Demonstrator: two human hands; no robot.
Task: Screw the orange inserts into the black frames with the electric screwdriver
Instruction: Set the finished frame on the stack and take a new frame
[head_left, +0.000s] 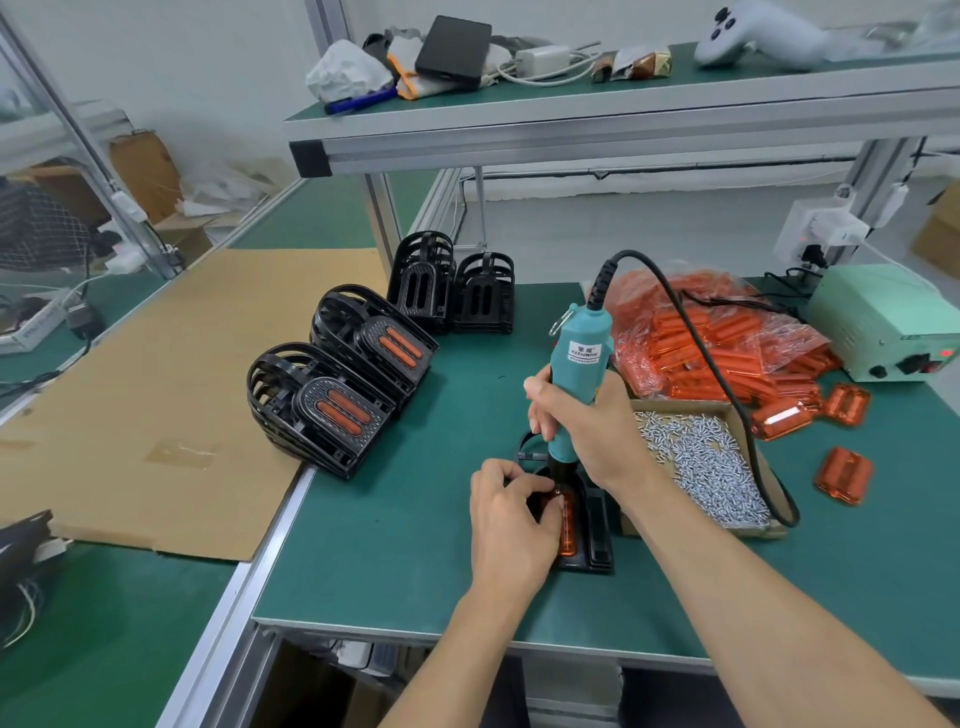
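Near the bottom centre of the frame, on the green surface (395, 545), a black frame (597, 535) lay flat with an orange insert (567, 527) seated in it. The left hand (511, 525) rested on the frame with its fingers curled, its grip pinching the insert's upper end beside the tool tip. The right hand (582, 426) wrapped its grip around the teal electric screwdriver (574, 379), held nearly upright with the tip down at the insert's top end; its black cable (691, 332) looped away to the right. Just right of the frame sat a cardboard tray of screws (706, 462). Further right and above lay a plastic bag of orange inserts (706, 332), with loose ones (841, 475) scattered near it. Left of centre stood two stacks of finished frames (332, 405), and behind them two stacks of bare black frames (452, 286). A pale green power box (883, 317) stood at the right edge.
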